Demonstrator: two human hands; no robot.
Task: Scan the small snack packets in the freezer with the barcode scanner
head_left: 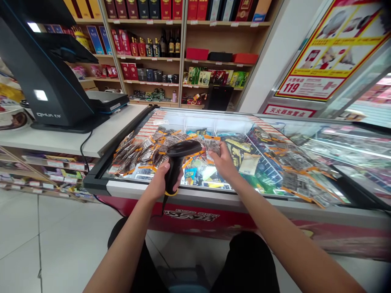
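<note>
My left hand (161, 182) is closed around the handle of a black barcode scanner (181, 159), its head pointing right over the glass lid of a chest freezer (195, 191). My right hand (224, 161) grips a small dark snack packet (212, 145) just to the right of the scanner head. Several dark packets with orange labels (143, 152) lie spread on the glass lid to the left of the scanner. More packets (293, 171) cover the lid to the right.
A black checkout terminal (45, 77) stands on a white counter (70, 140) at the left, with a cable (84, 148) running down. Wooden shelves of bottles and boxes (171, 44) line the back wall. A red and yellow poster (332, 49) hangs at the right. My knees (244, 260) are below the freezer.
</note>
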